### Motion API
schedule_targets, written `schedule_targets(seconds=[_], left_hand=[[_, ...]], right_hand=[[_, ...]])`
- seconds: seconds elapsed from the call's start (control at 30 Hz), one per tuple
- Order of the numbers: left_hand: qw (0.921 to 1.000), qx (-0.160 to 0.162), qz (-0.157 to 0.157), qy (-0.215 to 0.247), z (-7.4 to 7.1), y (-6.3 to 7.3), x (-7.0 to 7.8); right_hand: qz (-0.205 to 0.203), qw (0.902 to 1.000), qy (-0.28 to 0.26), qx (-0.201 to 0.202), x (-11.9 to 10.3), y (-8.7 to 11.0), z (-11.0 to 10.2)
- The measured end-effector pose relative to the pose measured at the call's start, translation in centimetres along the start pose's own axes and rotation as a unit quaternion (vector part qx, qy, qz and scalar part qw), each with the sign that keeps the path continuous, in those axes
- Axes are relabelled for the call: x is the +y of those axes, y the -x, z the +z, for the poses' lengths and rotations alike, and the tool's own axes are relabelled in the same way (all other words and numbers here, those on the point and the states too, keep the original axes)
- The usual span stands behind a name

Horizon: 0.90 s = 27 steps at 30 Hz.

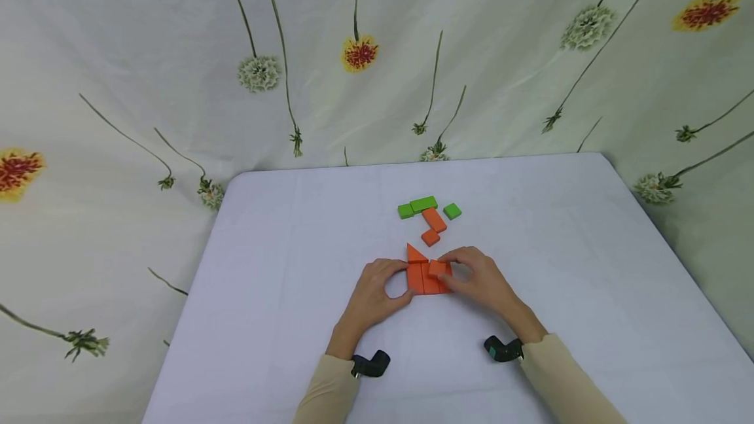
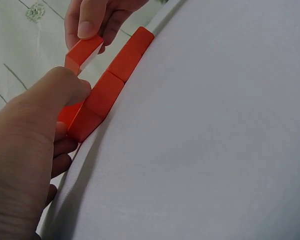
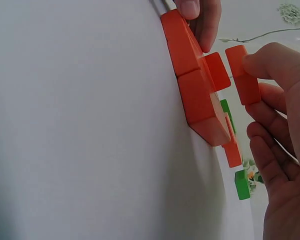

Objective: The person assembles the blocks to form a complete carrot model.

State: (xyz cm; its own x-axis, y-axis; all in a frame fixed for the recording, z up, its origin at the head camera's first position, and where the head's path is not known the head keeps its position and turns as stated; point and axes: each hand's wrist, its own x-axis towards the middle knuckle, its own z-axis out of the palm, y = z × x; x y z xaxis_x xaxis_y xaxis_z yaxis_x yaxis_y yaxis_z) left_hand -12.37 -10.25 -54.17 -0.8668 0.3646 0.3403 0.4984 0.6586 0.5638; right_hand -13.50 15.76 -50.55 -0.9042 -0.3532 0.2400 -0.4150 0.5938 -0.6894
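Note:
Several orange wooden blocks (image 1: pixel 415 280) lie side by side, forming a rectangle on the white table. An orange triangular block (image 1: pixel 416 254) adjoins its far left edge. My left hand (image 1: pixel 372 288) holds the rectangle's left end, thumb at the near corner and fingers at the far one. Between thumb and fingers of my right hand (image 1: pixel 482 279) is a small orange block (image 1: pixel 437 268). In the right wrist view, that orange block (image 3: pixel 244 75) is raised above the row, with a gap between them. The left wrist view shows the row's near side face (image 2: pixel 107 92).
Beyond the rectangle lie a small orange block (image 1: pixel 430 237) and a longer orange block (image 1: pixel 434 219). Farther back are a long green block (image 1: pixel 424 204) and two small green ones, left (image 1: pixel 405 211) and right (image 1: pixel 452 211). A flowered cloth (image 1: pixel 501 116) hangs behind the table.

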Motion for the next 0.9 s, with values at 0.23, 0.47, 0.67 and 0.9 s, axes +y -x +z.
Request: schedule_targets(seconds=[0.23,0.47,0.67,0.9], left_hand=[[1.0,0.004,0.007,0.001,0.0,0.0,0.1],[0.9999,0.005,0.01,-0.004,0.1,0.0,-0.1],[1.0,0.002,0.008,-0.003,0.0,0.0,0.0],[0.9998,0.009,0.016,-0.002,0.0,-0.1,0.0]], right_hand=[[-0.036,0.9993,0.007,-0.005,-0.3,1.2,0.7],[-0.07,0.9972,-0.002,-0.028,-0.4,2.0,1.4],[-0.085,0.9952,-0.001,-0.048,-0.6,2.3,1.5],[-0.104,0.9928,0.014,-0.058,-0.6,2.4,1.7]])
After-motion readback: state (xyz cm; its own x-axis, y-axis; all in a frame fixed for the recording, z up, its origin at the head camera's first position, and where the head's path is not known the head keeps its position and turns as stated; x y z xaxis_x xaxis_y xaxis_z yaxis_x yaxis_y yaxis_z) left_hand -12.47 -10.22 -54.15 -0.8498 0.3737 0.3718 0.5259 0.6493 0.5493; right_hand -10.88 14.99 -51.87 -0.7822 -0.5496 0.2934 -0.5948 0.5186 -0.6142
